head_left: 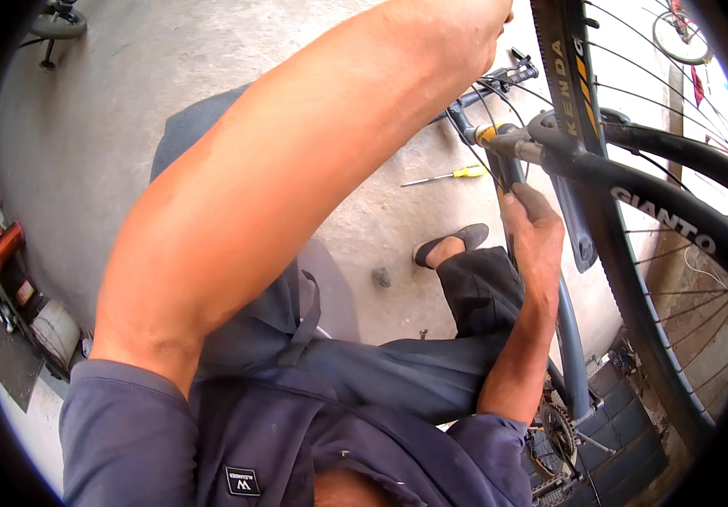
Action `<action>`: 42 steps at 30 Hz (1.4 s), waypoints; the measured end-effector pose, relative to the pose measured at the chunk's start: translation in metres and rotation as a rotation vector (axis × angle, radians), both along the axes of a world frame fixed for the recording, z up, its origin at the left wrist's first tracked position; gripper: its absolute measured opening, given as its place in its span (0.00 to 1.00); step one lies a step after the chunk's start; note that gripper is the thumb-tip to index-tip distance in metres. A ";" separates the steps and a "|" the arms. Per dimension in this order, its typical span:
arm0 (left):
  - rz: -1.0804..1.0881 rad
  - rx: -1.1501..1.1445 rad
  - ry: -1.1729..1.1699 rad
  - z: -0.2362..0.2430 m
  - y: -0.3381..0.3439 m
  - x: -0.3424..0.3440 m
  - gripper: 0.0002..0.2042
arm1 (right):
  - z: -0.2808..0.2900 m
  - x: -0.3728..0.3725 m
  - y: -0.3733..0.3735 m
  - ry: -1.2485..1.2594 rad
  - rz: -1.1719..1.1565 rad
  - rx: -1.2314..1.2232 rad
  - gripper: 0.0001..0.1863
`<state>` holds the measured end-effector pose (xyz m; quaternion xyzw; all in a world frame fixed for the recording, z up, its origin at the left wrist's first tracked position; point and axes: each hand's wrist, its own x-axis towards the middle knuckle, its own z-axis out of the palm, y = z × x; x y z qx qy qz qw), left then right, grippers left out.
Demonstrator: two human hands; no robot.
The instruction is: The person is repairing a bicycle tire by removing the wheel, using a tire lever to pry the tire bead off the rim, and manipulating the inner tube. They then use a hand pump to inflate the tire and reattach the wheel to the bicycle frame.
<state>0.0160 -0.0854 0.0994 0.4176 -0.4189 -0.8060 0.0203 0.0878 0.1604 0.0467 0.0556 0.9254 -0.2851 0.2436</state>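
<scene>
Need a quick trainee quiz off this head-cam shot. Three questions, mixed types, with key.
1. True or false: the yellow-handled screwdriver lies on the floor, its handle nearer the bicycle than its tip.

2. Multiple choice: what is the right hand on?
A) the screwdriver
B) a frame tube
C) a tyre

3. Open: can you tell what the left hand is holding, and why or why not?

Key:
1. True.
2. B.
3. No; the left forearm reaches to the top edge of the picture and most of the hand is cut off there.
</scene>
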 end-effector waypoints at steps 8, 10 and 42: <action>-0.260 0.050 -0.096 -0.050 0.046 0.037 0.08 | 0.020 -0.001 -0.038 -0.007 -0.168 -0.486 0.26; -0.347 0.106 -0.069 -0.055 0.060 0.059 0.07 | 0.018 0.000 -0.042 -0.017 -0.148 -0.573 0.26; -0.854 -0.626 0.320 -0.084 0.059 0.141 0.13 | -0.013 0.008 -0.058 -0.173 -0.299 -0.789 0.15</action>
